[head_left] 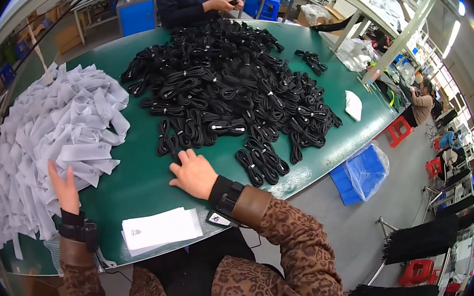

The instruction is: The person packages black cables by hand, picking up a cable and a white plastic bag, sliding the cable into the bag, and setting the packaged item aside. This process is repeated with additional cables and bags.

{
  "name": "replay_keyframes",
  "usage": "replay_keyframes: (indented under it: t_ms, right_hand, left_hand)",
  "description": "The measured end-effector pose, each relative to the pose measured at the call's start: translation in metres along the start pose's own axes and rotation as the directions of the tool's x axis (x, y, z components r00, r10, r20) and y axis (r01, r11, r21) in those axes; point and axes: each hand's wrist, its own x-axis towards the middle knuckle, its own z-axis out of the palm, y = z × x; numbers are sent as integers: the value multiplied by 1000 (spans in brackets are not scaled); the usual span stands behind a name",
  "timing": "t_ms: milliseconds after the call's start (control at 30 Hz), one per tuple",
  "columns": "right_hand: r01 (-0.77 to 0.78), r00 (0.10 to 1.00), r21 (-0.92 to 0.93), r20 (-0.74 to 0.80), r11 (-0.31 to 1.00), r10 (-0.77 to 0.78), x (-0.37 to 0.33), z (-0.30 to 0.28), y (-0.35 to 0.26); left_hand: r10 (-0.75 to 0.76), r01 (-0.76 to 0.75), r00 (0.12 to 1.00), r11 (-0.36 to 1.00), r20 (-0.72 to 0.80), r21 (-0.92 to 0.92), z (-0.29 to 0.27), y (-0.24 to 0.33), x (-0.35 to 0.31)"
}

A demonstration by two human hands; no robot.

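Black cables (231, 85) on green table (137, 178), grey floor (312, 229) beyond

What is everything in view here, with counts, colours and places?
Smooth green table: one, green, centre.
Coiled cable bundles: many, black, piled centrally.
Flat papery strips: many, white, heaped left.
Rectangular paper stack: one, white, near edge.
Plastic stools: several, red, floor right.
Plastic-draped item: one, blue, floor right.
Boxy cabinet: one, blue, back left.
Co-worker: one, dark clothing, across table.
Left hand: one, black cuff, near strips.
Right hand: one, black cuff, near cables.
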Motion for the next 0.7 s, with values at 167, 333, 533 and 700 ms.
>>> replay_keyframes:
  t_ms: [167,333,533,700]
  right_hand:
    - [-92,996,-23,-3,996,92,-22,-4,16]
    - [-47,996,220,-60,974,62,-48,-28,23]
    - [-162,987,246,27,956,160,-81,-40,14]
    - [-106,993,354,-17,929,120,-99,-49,-5]
  left_hand:
    - [155,-231,899,963,409,142,22,116,-64]
    - [248,-216,650,967,718,-137,51,190,-138]
    - [332,-296,524,934,784,-198,78,183,-185]
    - [294,-376,575,924,764,-72,82,181,-197]
